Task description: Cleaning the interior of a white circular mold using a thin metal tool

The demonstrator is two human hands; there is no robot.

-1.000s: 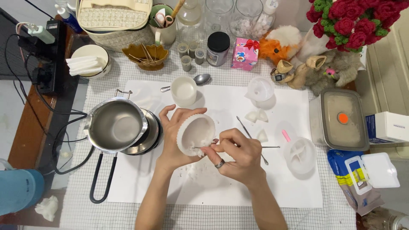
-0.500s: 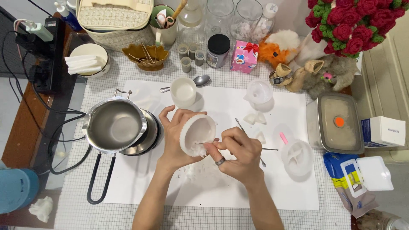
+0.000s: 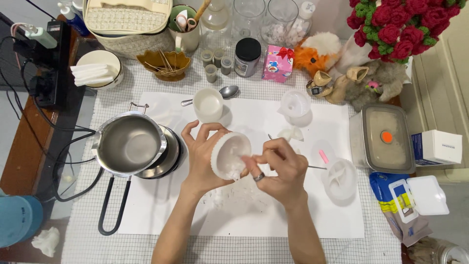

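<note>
My left hand (image 3: 202,156) grips a round white translucent mould (image 3: 229,155), tilted on its side with the opening facing me, above a white sheet (image 3: 254,215). My right hand (image 3: 278,168), a ring on one finger, holds a thin metal tool (image 3: 312,167) and presses its fingertips at the mould's lower rim. White wax crumbs (image 3: 220,198) lie on the sheet just below the mould.
A steel pot with a black handle (image 3: 128,145) stands at left. A white cup (image 3: 208,104) and a spoon (image 3: 228,92) sit behind my hands. Other white moulds (image 3: 339,178) (image 3: 294,103) lie right. A lidded steel box (image 3: 386,138), wipes pack (image 3: 408,205), jars and soft toys ring the table.
The mould has tipped a little further toward me and my right fingers have shifted along its lower rim. Both hands stay in the same place.
</note>
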